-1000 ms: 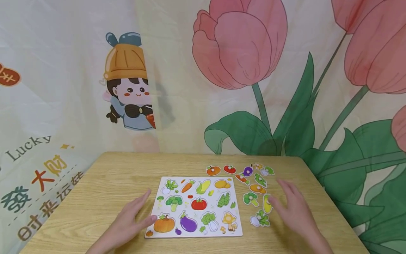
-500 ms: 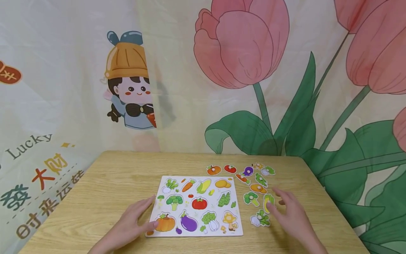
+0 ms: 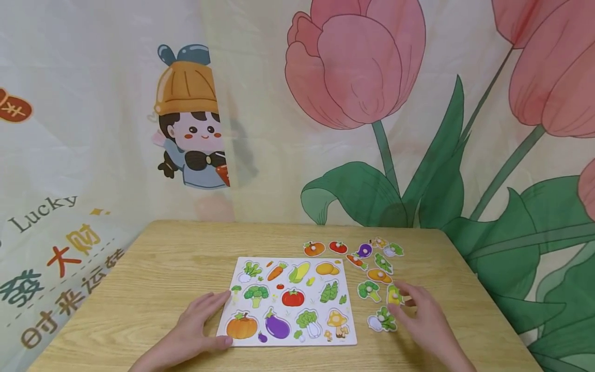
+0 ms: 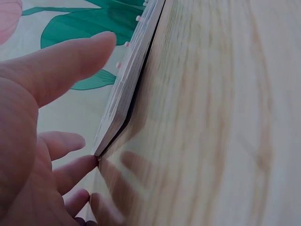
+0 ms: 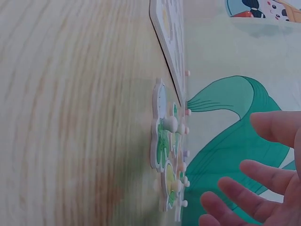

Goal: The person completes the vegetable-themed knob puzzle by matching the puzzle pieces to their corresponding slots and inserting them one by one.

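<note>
Steadying hand: my left hand (image 3: 190,330) lay flat on the bench (image 3: 153,279), fingers relaxed and straight, fingertips touching the near-left corner of the puzzle board (image 3: 285,302); nothing was held.
Reaching hand: my right hand (image 3: 425,320) hovered with fingers spread and loose, tips at the yellow corn piece (image 3: 394,295); whether they touched it I could not quite tell.
Place: the corn piece lay flat on the bench just right of the board, between the broccoli piece (image 3: 369,290) and my fingers, with the radish piece (image 3: 381,320) nearer me.
Handling: it looked thin, stiff and light, likely to slide on the smooth wood; the small white peg (image 5: 178,186) standing up from its face seemed the best spot to pinch.
Heading: its long axis ran away from me, roughly along the board's right edge.
Board: rigid and flat, long side running left to right across the bench.
</note>
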Demonstrator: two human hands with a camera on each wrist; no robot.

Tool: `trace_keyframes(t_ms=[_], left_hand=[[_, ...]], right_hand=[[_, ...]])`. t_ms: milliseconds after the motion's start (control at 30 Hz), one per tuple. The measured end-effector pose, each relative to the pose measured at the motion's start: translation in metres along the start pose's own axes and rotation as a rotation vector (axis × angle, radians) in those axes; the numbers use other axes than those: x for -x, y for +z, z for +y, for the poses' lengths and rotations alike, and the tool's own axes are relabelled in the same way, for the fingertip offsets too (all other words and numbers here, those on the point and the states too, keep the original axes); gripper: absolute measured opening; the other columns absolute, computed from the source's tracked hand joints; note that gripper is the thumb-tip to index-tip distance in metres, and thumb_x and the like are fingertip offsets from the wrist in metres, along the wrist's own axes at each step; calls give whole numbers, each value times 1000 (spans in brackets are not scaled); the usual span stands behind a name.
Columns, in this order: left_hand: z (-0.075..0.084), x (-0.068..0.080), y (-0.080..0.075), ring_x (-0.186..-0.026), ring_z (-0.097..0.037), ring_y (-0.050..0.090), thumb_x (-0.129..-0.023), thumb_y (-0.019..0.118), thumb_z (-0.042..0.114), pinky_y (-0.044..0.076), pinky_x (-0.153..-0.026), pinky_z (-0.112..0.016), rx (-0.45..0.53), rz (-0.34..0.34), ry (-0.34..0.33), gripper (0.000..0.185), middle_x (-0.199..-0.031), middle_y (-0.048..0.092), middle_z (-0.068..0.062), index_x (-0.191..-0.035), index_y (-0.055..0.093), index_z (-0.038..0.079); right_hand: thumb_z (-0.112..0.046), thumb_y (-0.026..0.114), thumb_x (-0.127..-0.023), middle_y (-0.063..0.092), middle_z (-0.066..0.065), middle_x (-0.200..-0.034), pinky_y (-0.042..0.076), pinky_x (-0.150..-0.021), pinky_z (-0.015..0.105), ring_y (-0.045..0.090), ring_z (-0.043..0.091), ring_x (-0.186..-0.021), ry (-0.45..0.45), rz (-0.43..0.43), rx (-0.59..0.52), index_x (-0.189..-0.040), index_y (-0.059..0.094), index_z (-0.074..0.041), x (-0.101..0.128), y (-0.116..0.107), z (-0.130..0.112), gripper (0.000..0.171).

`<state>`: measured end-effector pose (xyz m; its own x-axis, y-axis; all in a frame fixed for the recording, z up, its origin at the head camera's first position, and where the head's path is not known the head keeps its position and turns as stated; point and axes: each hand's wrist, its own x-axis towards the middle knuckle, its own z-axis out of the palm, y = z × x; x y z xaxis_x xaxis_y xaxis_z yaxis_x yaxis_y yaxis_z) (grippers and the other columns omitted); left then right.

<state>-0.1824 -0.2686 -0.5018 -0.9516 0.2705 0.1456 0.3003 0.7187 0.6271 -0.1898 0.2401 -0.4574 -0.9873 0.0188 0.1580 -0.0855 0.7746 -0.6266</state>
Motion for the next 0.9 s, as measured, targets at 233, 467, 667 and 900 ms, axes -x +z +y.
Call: trace_keyframes(t_ms=[233,467,667,900], left_hand=[[2,0,-1,-149,-52,27,-69,96,46,29,-108,-83,-7,-43,-25,111,-164,38,-28,-161,47,9],[1,-1,0,-151,-53,23,-68,97,48,25,-110,-84,-10,-78,-43,115,-165,36,-28,-161,45,6],[-2,-3,1,-152,-53,22,-68,97,50,24,-110,-84,-24,-87,-55,117,-165,37,-26,-162,44,6],[-3,-4,1,-151,-53,23,-68,97,52,24,-111,-84,-47,-91,-56,118,-165,38,-24,-162,44,6]], right_hand=[[-26,82,-95,70,8,-121,60,-89,46,67,24,-105,34,-31,-17,-137,69,-8,1,10,0,48],[-19,85,-91,70,0,-103,58,-80,36,64,15,-92,42,-59,5,-121,76,-11,1,18,2,33],[-20,88,-89,68,-2,-99,52,-71,28,59,13,-85,73,-90,15,-117,78,-13,0,21,3,31],[-20,89,-88,66,-3,-94,49,-66,26,56,14,-81,98,-110,45,-115,79,-14,-2,25,3,30]])
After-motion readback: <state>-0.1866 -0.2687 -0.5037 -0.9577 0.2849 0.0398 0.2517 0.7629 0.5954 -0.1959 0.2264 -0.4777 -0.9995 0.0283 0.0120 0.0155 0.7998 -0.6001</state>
